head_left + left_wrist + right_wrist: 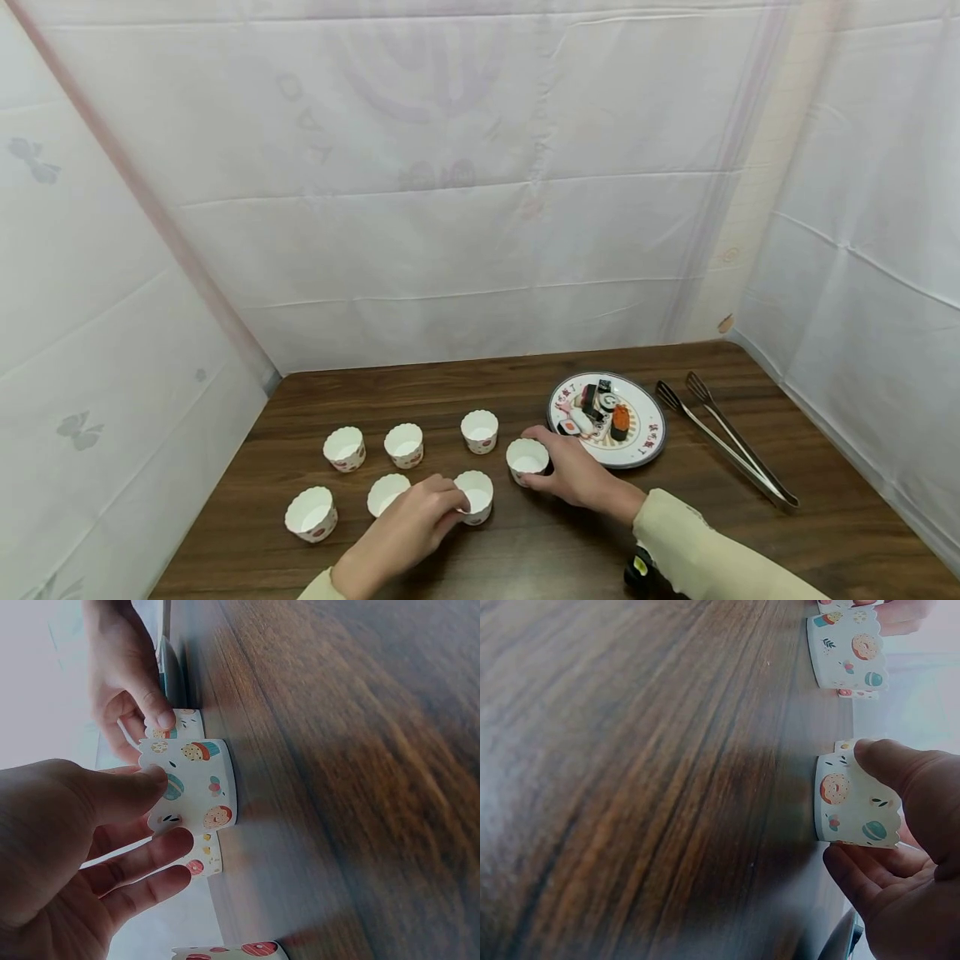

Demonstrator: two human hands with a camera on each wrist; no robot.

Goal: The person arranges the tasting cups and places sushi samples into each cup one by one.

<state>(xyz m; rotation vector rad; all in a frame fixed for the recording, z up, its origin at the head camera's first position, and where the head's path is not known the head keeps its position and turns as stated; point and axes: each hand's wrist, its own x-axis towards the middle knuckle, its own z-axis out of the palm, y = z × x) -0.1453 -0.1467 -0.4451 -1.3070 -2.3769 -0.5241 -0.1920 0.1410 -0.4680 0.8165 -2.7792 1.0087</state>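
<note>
My left hand [412, 525] holds a white paper baking cup [477, 498] by its near left side. In the left wrist view the thumb lies on this scalloped cup [199, 780], printed with cupcakes and donuts. To its right, my right hand [577, 471] grips another baking cup [525, 458], thumb on one side and fingers on the other. That cup [851, 802] stands upright on the wood in the right wrist view. A third baking cup [386, 492] is partly hidden behind the left hand.
Several more baking cups stand on the left, including one at the front left [312, 514] and one behind the hands [479, 431]. A plate [637, 450] bearing sushi pieces [596, 408] lies at the back right, with metal tongs [731, 450] beside it. Pale curtains [450, 250] surround the table.
</note>
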